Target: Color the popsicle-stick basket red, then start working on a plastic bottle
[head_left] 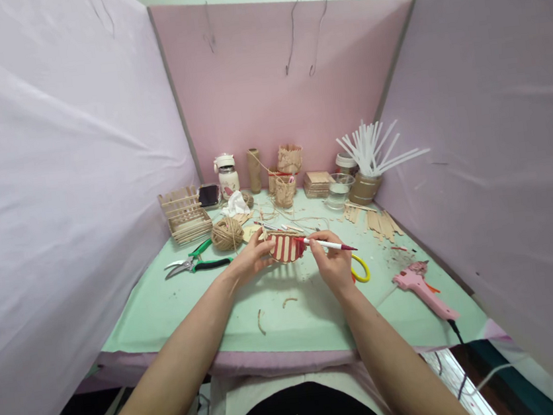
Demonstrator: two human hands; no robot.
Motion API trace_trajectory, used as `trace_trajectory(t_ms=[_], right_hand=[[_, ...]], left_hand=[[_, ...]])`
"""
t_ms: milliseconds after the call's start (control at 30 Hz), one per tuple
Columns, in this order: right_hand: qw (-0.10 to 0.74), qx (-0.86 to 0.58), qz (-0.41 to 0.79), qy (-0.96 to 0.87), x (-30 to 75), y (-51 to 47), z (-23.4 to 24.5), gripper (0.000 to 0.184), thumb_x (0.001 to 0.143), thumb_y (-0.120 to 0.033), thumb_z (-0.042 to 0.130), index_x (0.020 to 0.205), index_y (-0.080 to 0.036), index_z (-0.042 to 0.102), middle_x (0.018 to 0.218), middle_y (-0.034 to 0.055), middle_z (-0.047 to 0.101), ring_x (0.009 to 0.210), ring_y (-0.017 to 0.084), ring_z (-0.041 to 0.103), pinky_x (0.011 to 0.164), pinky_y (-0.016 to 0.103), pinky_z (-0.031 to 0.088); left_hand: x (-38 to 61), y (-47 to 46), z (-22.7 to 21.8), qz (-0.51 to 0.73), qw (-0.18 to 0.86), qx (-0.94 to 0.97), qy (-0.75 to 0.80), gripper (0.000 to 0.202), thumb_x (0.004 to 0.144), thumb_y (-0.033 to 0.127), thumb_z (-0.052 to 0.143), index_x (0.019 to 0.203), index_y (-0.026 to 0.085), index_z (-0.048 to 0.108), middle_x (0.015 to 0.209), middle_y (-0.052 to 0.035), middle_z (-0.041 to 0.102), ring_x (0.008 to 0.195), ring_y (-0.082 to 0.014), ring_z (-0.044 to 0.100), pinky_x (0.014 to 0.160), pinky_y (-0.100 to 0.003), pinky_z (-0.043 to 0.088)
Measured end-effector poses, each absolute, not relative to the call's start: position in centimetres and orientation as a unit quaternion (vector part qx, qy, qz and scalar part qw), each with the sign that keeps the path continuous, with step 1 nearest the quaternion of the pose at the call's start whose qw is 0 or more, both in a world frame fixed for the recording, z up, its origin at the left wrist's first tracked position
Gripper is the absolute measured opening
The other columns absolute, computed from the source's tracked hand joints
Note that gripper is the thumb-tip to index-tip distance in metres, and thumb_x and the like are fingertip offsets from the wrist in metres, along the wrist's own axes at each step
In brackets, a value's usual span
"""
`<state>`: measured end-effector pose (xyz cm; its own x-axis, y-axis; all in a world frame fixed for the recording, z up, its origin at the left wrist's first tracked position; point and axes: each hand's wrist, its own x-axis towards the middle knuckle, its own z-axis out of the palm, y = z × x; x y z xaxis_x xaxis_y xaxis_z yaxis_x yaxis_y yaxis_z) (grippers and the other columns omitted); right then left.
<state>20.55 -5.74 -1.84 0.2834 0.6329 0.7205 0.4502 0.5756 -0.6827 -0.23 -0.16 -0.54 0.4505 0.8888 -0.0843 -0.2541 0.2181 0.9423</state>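
Observation:
My left hand grips the left side of a small wooden craft piece with red and pale stripes, holding it up over the table. In my right hand is a marker pen with a white barrel and a dark red back end. Its tip meets the right edge of the striped piece, where the surface is red. Under my right hand lie scissors with a yellow handle, partly covered. Left of my left hand are green-handled pruning shears and a ball of twine.
A pink glue gun lies at right, its cord running off the front edge. Wooden sticks, a pot of white sticks, a clear cup, a bottle and a slatted wooden basket stand further back. Fabric walls enclose three sides.

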Motion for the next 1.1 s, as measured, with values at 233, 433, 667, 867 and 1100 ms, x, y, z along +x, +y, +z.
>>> trace_trajectory(t_ms=[233,433,667,867,1100], right_hand=[[0.659,-0.450,0.070,-0.599,20.49,-5.74,-1.93,0.015,0.093,-0.034,0.066,0.082,-0.026,0.071,0.079,0.0018,0.075,0.078,0.023,0.069,0.077,0.039,0.052],[0.657,-0.449,0.072,-0.602,20.48,-5.72,-1.87,0.016,0.093,-0.034,0.066,0.080,-0.026,0.070,0.078,0.0016,0.075,0.078,0.023,0.069,0.078,0.039,0.052],[0.664,-0.446,0.075,-0.596,20.47,-5.63,-1.88,0.014,0.093,-0.034,0.066,0.084,-0.026,0.072,0.081,0.0020,0.076,0.078,0.023,0.069,0.078,0.039,0.051],[0.667,-0.445,0.076,-0.593,20.46,-5.52,-2.13,0.015,0.094,-0.034,0.066,0.084,-0.026,0.073,0.081,0.0019,0.076,0.080,0.023,0.069,0.079,0.039,0.051],[0.661,-0.450,0.064,-0.597,20.52,-5.63,-1.97,0.015,0.094,-0.035,0.066,0.084,-0.026,0.073,0.082,0.0021,0.077,0.080,0.023,0.070,0.080,0.040,0.052]], left_hand=[[-0.13,-0.09,-0.60,0.409,0.705,0.472,0.337,0.080,0.068,0.044,0.096,0.136,0.025,0.058,0.140,-0.0154,0.069,0.117,-0.0280,0.072,0.095,-0.041,0.061],[-0.19,-0.18,-0.43,0.401,0.705,0.480,0.334,0.083,0.068,0.046,0.097,0.137,0.025,0.057,0.141,-0.0157,0.068,0.116,-0.0272,0.072,0.095,-0.040,0.060],[-0.16,-0.16,-0.50,0.407,0.706,0.473,0.335,0.081,0.067,0.044,0.097,0.135,0.025,0.057,0.138,-0.0160,0.069,0.114,-0.0267,0.072,0.092,-0.039,0.060],[-0.15,-0.15,-0.45,0.403,0.703,0.478,0.338,0.082,0.067,0.045,0.097,0.136,0.025,0.056,0.134,-0.0146,0.070,0.111,-0.0257,0.072,0.095,-0.040,0.059],[-0.16,-0.14,-0.44,0.402,0.706,0.482,0.328,0.083,0.068,0.046,0.096,0.137,0.024,0.055,0.137,-0.0155,0.069,0.110,-0.0247,0.072,0.085,-0.034,0.060]])
